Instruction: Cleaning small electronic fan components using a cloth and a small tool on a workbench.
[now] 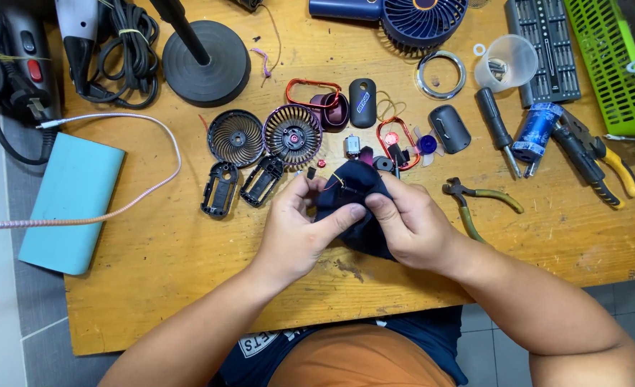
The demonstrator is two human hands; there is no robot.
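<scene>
Hands, left hand (296, 226) and right hand (407, 222), are pinching shut on a dark navy fan housing (353, 208) above the wooden table (188, 287).

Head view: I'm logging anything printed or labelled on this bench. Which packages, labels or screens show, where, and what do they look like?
No screens or packages.
Black oval cover: above both hands, among the fan parts; blue slanted lettering.
Blue cylinder: right of centre, beside the screwdriver; shiny blue wrap with pale print.
Red switch label on the grey tool: top left corner; small red patch.
The left hand and right hand hold an unmarked dark housing.
</scene>
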